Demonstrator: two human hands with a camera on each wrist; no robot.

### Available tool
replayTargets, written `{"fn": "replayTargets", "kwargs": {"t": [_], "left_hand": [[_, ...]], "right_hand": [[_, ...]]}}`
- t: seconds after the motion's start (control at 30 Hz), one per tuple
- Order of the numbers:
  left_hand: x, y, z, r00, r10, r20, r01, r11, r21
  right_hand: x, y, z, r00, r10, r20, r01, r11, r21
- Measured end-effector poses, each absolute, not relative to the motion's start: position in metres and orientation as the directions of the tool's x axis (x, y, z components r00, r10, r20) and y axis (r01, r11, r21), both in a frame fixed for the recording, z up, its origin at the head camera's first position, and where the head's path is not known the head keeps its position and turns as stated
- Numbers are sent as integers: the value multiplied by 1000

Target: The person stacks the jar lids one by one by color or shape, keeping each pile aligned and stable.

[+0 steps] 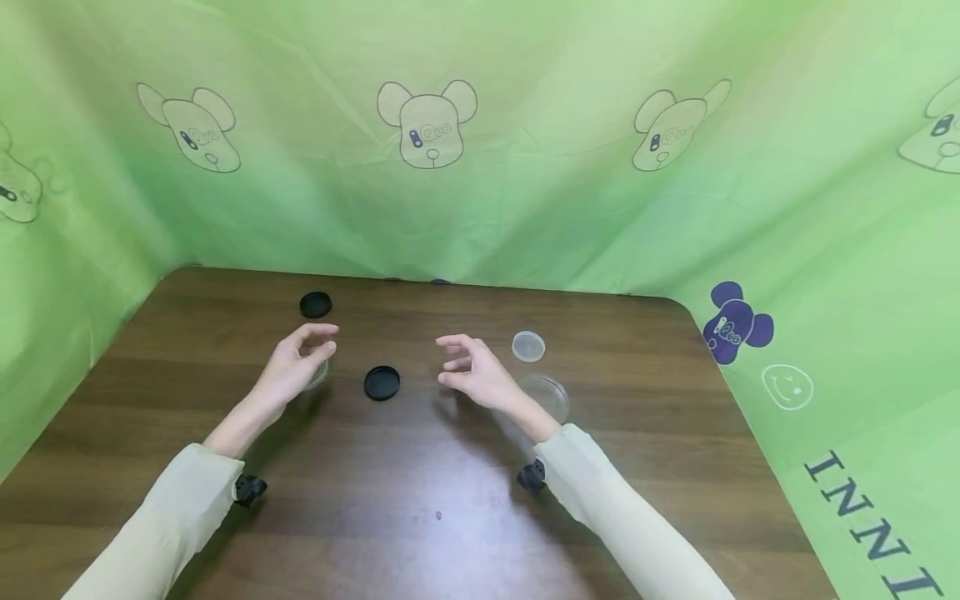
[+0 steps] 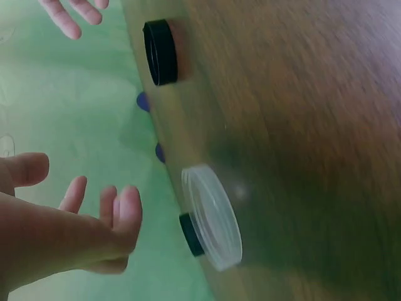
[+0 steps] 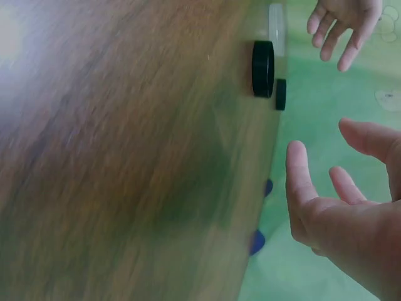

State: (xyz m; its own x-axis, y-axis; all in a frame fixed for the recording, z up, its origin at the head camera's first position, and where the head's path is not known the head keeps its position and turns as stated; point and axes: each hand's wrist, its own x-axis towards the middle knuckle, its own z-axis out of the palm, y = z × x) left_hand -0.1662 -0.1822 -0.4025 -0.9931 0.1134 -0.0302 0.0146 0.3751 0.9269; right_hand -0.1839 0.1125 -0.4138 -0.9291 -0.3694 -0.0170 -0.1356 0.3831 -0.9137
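My left hand point(image 1: 296, 362) hovers over the left part of the table with fingers loosely bent and nothing in them. Below it lies a clear, shallow round dish or lid point(image 2: 214, 219), partly hidden by the hand in the head view. Just beyond the fingers is a black round cap point(image 1: 316, 305). A second black round cap point(image 1: 382, 383), hollow side up, lies between the hands. My right hand point(image 1: 477, 375) is raised over the table, thumb and fingers apart and holding nothing. To its right lies a small clear disc point(image 1: 528, 347). A larger clear round dish point(image 1: 555, 395) is partly covered by the right wrist.
The brown wooden table point(image 1: 360, 500) has rounded far corners. A green printed cloth point(image 1: 525, 192) hangs behind it and along both sides. Each wrist wears a small black camera, one by the left sleeve point(image 1: 161, 517), one by the right sleeve point(image 1: 622, 517).
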Motion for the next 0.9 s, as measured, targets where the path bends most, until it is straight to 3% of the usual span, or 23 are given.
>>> {"fn": "replayTargets", "kwargs": {"t": [0.3, 0.5, 0.9], "left_hand": [[-161, -211, -402, -997, 6, -74, -63, 463, 884], [-163, -241, -407, -982, -58, -181, -190, 377, 907], [-168, -264, -431, -957, 39, -289, -264, 308, 914]], "right_hand": [[-183, 94, -416, -922, -385, -46, -126, 412, -902], [-185, 73, -415, -913, -403, -55, -115, 386, -915], [-185, 35, -414, -900, -430, -79, -75, 330, -941]]}}
